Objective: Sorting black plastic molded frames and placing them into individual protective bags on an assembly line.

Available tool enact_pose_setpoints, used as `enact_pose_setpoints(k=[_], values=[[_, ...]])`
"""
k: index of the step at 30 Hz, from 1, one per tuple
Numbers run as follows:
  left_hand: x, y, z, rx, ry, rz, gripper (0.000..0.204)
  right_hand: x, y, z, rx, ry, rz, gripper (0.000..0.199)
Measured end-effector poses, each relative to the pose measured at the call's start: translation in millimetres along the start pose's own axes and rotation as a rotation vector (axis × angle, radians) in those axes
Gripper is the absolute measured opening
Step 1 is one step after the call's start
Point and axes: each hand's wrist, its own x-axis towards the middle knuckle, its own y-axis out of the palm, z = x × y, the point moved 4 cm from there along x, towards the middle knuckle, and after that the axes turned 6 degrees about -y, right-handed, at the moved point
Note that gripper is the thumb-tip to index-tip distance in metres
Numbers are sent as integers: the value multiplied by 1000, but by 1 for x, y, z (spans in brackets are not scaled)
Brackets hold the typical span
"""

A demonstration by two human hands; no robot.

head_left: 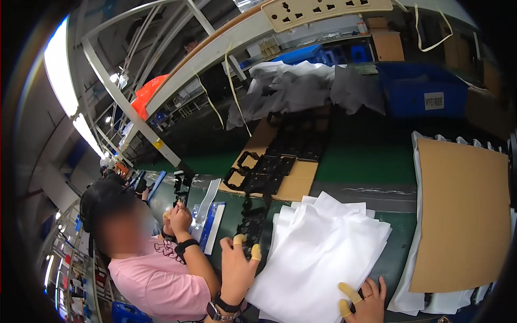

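Yellow finger cots, black wristwatch (pixel 221 307), ring (pixel 368 295).

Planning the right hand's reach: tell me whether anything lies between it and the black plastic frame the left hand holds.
The stack of white foam bags lies between. The right hand rests at its near edge; the left hand grips the black plastic frame beyond its left edge.

At a factory workbench (pixel 355 161) with a green top, a person's left hand (pixel 239 264), yellow finger cots on thumb and forefinger, grips the near end of a black plastic frame (pixel 251 223). The right hand (pixel 363 301), also wearing cots, rests on the near edge of a stack of white foam bags (pixel 318 253). More black frames (pixel 269 169) lie on cardboard beyond. A co-worker in a pink shirt (pixel 156 280) sits at left.
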Motion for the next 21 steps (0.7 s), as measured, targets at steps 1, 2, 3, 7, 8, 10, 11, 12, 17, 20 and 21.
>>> enact_pose_setpoints(k=[1,2,3,7,8,10,11,12,17,20,21], values=[[-4,1,12,37,-18,-29,43,1,0,1,-7,-4,-8,39],[-7,2,22,73,-31,-57,42,3,1,2,-13,-8,-15,39],[-6,6,34,85,-39,-56,41,6,2,3,-12,-10,-11,39],[13,25,71,-6,-67,3,36,8,4,3,-4,-5,-1,38],[16,32,80,24,-43,29,37,8,5,2,-3,-1,-6,38],[23,47,92,30,13,18,37,8,6,-3,-1,6,-26,38],[25,52,93,25,24,-11,36,5,5,-6,4,7,-39,37],[27,57,106,79,78,-23,39,3,4,-9,-21,61,-73,37],[40,6,21,-14,189,111,46,1,12,-10,69,-68,-132,39],[18,-11,-133,-265,598,441,35,-12,7,-14,50,-65,-137,38],[11,-6,-163,-208,725,455,35,-14,10,-12,40,-68,-167,38]])
